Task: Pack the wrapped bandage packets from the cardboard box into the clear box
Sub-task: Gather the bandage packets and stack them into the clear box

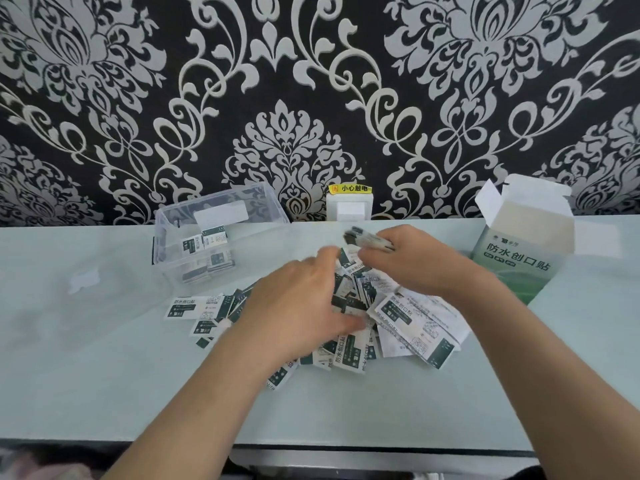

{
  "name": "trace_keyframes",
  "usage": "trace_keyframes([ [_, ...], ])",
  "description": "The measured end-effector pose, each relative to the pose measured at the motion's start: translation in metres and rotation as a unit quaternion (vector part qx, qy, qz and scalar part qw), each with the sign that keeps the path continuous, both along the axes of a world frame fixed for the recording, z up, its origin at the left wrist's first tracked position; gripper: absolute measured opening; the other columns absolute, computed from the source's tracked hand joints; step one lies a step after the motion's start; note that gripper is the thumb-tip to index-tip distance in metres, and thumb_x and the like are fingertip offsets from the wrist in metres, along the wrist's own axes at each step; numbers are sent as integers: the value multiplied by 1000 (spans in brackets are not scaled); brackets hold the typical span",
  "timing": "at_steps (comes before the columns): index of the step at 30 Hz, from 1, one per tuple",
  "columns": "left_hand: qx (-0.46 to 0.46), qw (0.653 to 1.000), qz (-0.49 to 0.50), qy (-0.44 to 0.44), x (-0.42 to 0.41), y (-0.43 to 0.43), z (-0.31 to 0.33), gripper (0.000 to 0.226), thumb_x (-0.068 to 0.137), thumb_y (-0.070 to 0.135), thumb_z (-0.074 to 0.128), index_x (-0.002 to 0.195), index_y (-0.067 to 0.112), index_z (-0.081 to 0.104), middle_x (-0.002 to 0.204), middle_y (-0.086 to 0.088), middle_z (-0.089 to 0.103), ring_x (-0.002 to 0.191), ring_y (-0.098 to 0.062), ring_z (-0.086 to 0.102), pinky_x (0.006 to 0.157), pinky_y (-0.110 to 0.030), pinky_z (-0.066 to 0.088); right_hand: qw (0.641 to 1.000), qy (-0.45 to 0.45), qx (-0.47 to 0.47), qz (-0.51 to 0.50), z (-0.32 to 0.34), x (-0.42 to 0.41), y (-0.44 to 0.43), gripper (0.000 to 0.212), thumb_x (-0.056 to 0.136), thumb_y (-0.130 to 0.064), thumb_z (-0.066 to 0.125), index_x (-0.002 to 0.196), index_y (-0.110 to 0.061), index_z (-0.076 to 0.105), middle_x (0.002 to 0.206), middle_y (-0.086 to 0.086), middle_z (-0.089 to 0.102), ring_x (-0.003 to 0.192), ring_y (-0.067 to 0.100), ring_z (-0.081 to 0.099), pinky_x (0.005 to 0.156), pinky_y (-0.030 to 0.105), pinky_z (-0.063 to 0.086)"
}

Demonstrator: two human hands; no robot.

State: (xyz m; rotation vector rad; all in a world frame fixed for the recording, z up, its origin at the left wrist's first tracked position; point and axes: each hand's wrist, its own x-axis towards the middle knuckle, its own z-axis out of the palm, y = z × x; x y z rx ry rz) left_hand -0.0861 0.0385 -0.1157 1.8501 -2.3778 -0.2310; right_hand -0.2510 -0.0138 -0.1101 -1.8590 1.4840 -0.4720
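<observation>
Your right hand (415, 261) was pinching a thin stack of packets (367, 239) just right of the clear box (166, 237), while your left hand (304, 299) lay flat and relaxed on the pile (398, 310) spread over the counter (104, 358), right of that box and nearer you. A few packets sat inside it. My worry: the stack looked loosely pinched, so it could've fanned out and spilled short of the box

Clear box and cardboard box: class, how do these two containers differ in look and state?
The clear box is see-through plastic; the cardboard box is opaque, printed white and green. The clear box shows a few packets inside; the cardboard box's contents are hidden. Both stand open-topped on the table.
</observation>
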Motion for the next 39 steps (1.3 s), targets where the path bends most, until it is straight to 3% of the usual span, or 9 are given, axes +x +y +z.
trace_keyframes([
  [5,46,994,13,-96,-18,8,-20,78,72,70,65,129,22,42,123,-3,51,115,-24,49,86,-37,44,998,35,27,33,0,-17,6,34,94,-38,57,78,-9,56,60,-2,48,45,7,40,48,20,36],
  [13,74,993,82,51,-5,-7,-11,32,75,41,78,102,29,66,97,8,66,93,-19,61,73,-30,47,991,19,111,66,-14,-14,7,17,96,-25,57,89,-10,56,81,10,67,55,15,67,53,25,55],
  [18,91,980,107,142,8,-13,-6,13,79,31,77,90,27,72,84,10,70,80,-13,66,71,-31,53,988,-66,137,41,-12,-14,6,33,98,-38,51,100,-6,59,73,4,57,58,18,67,63,34,60],
  [23,102,901,166,388,27,-16,7,11,76,20,80,85,20,74,78,7,75,72,-9,68,66,-26,49,953,-246,176,-16,-4,-9,8,46,98,-51,42,102,-8,59,62,-1,37,52,13,52,53,25,50],
  [27,118,849,176,484,17,-13,5,14,72,20,82,80,12,74,74,2,73,67,-11,62,63,-26,47,944,-290,155,8,-12,26,17,41,93,-54,52,99,-14,62,69,3,54,62,14,51,54,26,44],
  [30,74,874,165,452,11,-13,2,14,73,20,81,80,11,74,74,-8,71,64,-13,60,65,-32,51,947,-305,101,-20,-19,52,20,30,95,-42,52,102,-18,68,96,12,72,82,29,65,68,40,51],
  [32,30,903,149,402,13,-15,2,21,70,32,84,79,18,72,67,0,69,59,-7,59,62,-31,53,940,-325,88,-56,-18,54,17,28,99,-31,47,100,-12,69,98,16,72,87,33,68,80,46,54],
  [36,10,987,95,129,16,-9,1,42,61,59,81,83,32,59,74,13,61,71,-6,57,61,-29,47,916,-372,87,-120,-13,38,12,24,100,-23,44,98,-8,63,76,8,68,72,17,68,68,33,53],
  [39,38,999,-2,-26,7,0,-6,47,64,62,76,99,35,60,89,15,53,93,-11,51,68,-29,41,913,-369,94,-148,-11,28,10,18,98,-22,47,91,-10,59,57,2,51,47,13,55,52,27,43],
])
